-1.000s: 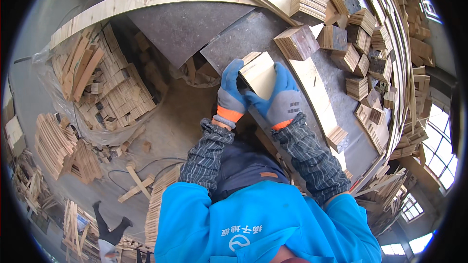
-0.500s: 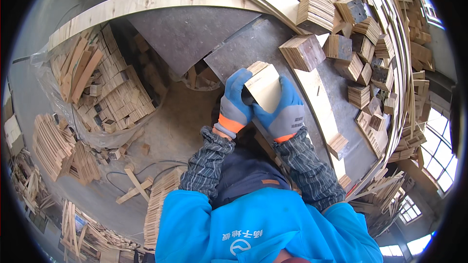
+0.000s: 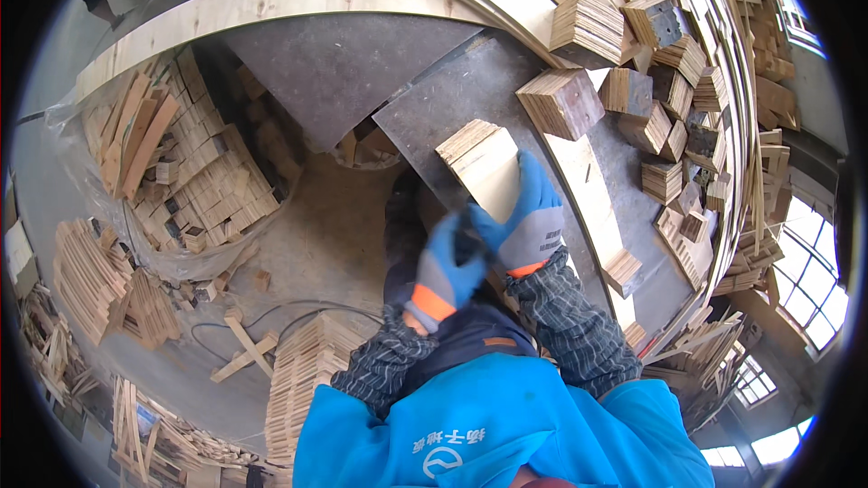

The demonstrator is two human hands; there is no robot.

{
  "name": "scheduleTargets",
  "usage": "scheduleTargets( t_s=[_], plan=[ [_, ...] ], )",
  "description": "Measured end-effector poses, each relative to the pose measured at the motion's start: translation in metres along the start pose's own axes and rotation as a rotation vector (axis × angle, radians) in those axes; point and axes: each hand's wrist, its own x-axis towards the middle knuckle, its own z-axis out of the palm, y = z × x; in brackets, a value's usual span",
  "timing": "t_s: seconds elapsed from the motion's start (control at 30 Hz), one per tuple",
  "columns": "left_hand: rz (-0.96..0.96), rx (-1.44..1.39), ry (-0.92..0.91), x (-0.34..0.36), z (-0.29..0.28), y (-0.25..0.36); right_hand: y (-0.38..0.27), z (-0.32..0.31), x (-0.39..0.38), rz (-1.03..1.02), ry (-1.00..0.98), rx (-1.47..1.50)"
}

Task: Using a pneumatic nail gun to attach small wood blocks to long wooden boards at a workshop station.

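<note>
A stack of thin pale plywood pieces (image 3: 484, 163) is tilted above the edge of the grey work surface, its layered edges facing away from me. My right hand (image 3: 535, 217), in a blue and grey glove, is closed on the stack's right side and near end. Just below that near end is my left hand (image 3: 449, 264), gloved alike with an orange cuff. It is off the stack's left side, close to my right fingertips. Motion smears its fingers, so whether they grip anything is unclear.
On the grey work surface (image 3: 452, 90), several plywood blocks (image 3: 561, 104) stand to the right beside a long pale strip (image 3: 588, 181). At left, a plastic-lined container (image 3: 208, 258) is filled with wood pieces. Stacked slats (image 3: 307, 361) and a dark hose (image 3: 298, 305) are on the floor side.
My left hand has come off the stack's left side and moved down toward me. My right hand still holds the stack, which has shifted slightly left.
</note>
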Motion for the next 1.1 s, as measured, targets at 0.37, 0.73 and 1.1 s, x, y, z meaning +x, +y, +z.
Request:
scheduleTargets(
  t_s=[0.37,0.73,1.1],
  plan=[
    [0.409,-0.598,-0.541,0.059,0.071,-0.040,0.003,-0.002,-0.005,0.031,-0.135,-0.056],
    [0.758,0.484,-0.486,0.046,0.049,-0.024,0.009,-0.002,0.004,0.112,-0.243,0.234],
    [0.130,-0.240,-0.283,0.054,0.022,-0.022,0.247,-0.165,-0.446,0.750,0.871,-0.126]
  ],
)
